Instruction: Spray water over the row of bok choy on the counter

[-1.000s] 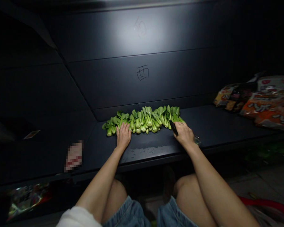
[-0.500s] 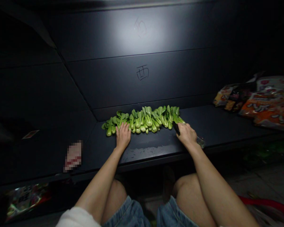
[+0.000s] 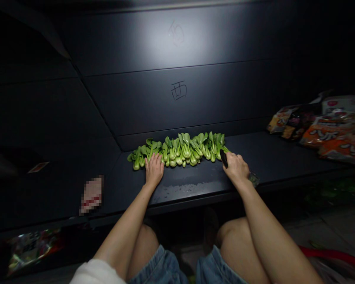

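A row of small green bok choy (image 3: 180,149) lies along the back of a dark shelf (image 3: 272,161). My left hand (image 3: 154,169) rests flat on the left part of the row, fingers stretched over the stems. At the row's right end, my right hand (image 3: 237,169) is closed round a dark slim tool (image 3: 224,158). The tool's black end points at the greens, and a pale end sticks out behind my wrist.
Dark panels with a chalked character (image 3: 178,90) rise behind the shelf. Several orange snack bags (image 3: 328,126) lie at the right end. A blurred label (image 3: 92,194) and more packets (image 3: 32,247) sit lower left. My knees in denim shorts are below.
My right hand with the tool has slid a little to the right along the shelf. My left hand has stayed on the greens.
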Motion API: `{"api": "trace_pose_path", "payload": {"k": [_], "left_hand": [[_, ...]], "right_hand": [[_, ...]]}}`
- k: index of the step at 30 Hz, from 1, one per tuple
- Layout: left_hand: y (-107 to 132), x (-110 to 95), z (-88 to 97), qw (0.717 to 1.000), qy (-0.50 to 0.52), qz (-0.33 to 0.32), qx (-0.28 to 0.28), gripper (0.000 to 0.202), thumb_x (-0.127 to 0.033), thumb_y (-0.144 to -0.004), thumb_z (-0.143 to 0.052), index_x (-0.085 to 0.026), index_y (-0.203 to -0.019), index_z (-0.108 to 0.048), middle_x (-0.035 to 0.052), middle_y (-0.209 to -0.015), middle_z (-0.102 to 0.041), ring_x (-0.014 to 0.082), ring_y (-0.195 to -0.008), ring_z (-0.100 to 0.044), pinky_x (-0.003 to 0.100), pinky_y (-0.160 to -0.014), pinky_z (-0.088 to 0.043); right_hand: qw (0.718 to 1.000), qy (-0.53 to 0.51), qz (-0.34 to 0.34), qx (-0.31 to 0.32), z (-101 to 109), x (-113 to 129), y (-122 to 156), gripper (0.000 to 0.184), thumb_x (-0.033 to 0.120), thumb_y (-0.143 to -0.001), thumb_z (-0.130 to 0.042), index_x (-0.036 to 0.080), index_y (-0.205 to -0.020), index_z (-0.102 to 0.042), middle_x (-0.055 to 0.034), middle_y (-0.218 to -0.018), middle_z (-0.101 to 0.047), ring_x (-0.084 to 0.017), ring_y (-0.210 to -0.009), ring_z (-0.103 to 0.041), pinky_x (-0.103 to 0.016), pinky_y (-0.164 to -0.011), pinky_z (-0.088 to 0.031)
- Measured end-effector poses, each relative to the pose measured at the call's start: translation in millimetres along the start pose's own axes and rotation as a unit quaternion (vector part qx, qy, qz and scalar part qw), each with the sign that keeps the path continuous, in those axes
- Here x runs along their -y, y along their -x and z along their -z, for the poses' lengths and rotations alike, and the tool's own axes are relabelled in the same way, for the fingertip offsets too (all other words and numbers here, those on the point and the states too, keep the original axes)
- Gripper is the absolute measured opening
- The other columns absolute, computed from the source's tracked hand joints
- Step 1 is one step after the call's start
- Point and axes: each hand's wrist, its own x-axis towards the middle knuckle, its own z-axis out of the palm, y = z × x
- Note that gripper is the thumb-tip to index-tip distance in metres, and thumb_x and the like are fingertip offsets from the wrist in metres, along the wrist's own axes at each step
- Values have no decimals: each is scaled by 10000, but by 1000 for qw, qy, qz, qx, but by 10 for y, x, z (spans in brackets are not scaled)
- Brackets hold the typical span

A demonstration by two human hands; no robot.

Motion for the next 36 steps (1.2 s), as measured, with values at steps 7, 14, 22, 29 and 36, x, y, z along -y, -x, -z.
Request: {"api": "trace_pose_path", "payload": {"k": [7, 14, 22, 29, 36], "left_hand": [[6, -4, 4, 1000, -4, -2, -5, 442, -252, -942, -367, -147, -1337, -533, 148, -1442, -519, 288, -1416, -369, 595, -1187, -166], [7, 9, -11, 1000, -10, 2, -13, 431, -251, -939, -388, -143, -1330, -535, 148, -1474, -480, 292, -1435, -335, 595, -1182, -187], [13, 12, -16, 999, -4, 21, -30, 445, -242, -927, -410, -114, -1338, -524, 166, -1486, -460, 302, -1444, -314, 577, -1189, -194], [16, 25, -39, 999, -2, 26, -38, 439, -233, -924, -407, -127, -1331, -531, 171, -1491, -451, 300, -1450, -303, 589, -1179, -213], [21, 25, -35, 999, -5, 24, -33, 430, -247, -928, -403, -123, -1313, -550, 171, -1489, -454, 308, -1448, -305, 586, -1180, -208]], "right_hand": [[998, -18, 44, -34, -33, 119, 9, 255, 181, -852, -578, 138, -1103, -561, -125, -1109, -644, -249, -1045, -542, -299, -772, -421], [993, -41, 114, -17, 4, 375, 16, 265, 130, -843, -564, 126, -1107, -568, -127, -1109, -645, -249, -1054, -547, -304, -832, -421], [992, -25, 125, 2, -9, 416, 11, 248, 169, -874, -538, 122, -1115, -572, -118, -1110, -649, -256, -1062, -544, -297, -832, -404], [982, -49, 182, -4, -43, 478, 18, 286, 120, -856, -537, 154, -1139, -564, -108, -1158, -630, -235, -1090, -532, -285, -863, -407], [976, -65, 207, -23, -12, 603, 24, 315, 100, -825, -552, 149, -1136, -562, -113, -1128, -643, -246, -1093, -530, -293, -864, -413]]}}
